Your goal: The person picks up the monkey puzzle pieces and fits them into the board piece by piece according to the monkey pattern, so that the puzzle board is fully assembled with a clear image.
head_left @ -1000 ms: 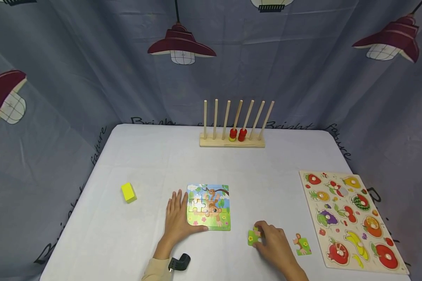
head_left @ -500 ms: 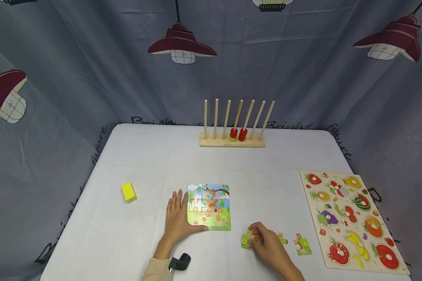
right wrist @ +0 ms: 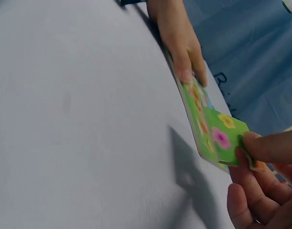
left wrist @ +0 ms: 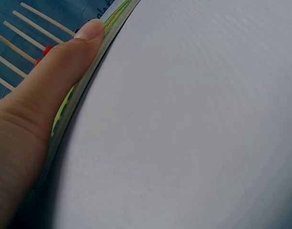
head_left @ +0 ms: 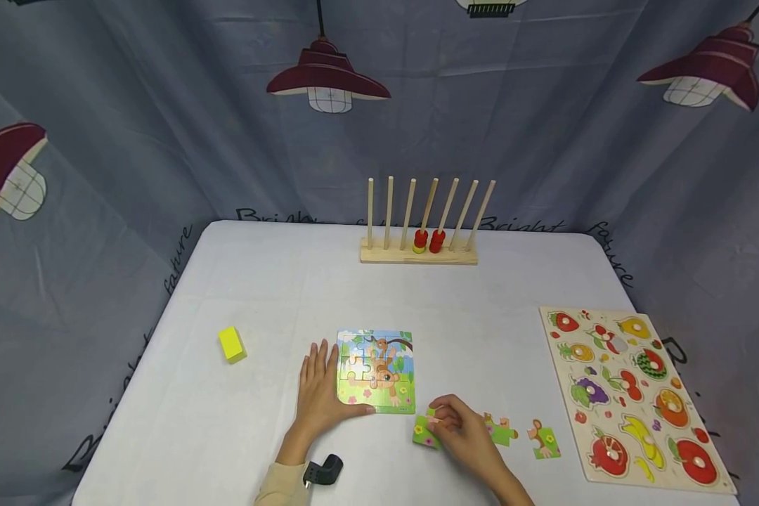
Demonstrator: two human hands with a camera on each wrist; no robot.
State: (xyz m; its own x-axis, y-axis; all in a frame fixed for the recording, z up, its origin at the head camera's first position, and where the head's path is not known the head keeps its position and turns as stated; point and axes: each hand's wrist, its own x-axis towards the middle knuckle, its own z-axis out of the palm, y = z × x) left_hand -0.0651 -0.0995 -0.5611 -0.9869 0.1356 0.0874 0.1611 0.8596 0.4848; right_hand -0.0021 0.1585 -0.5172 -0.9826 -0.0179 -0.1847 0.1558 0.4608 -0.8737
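My left hand (head_left: 318,393) rests with straight fingers along the left side of a square jigsaw puzzle (head_left: 388,376) with a monkey picture. Its thumb lies on the puzzle's near edge, as the left wrist view also shows. To the right of the puzzle, my right hand (head_left: 464,432) pinches a green jigsaw piece (right wrist: 224,136) with a yellow and a pink flower between thumb and fingers. The piece is held above the table, apart from the board in the head view. Two more jigsaw pieces lie right of that hand: one green (head_left: 501,431), one with a mouse-like figure (head_left: 545,440).
A wooden fruit peg board (head_left: 632,400) lies at the table's right edge. At the back stands a wooden rack (head_left: 417,256) of upright pegs with red and yellow beads. A yellow block (head_left: 232,345) lies on the left. A grey curtain hangs behind the table.
My right hand has moved left toward the puzzle with the jigsaw piece, uncovering the green piece behind it. My left hand has stayed in place.
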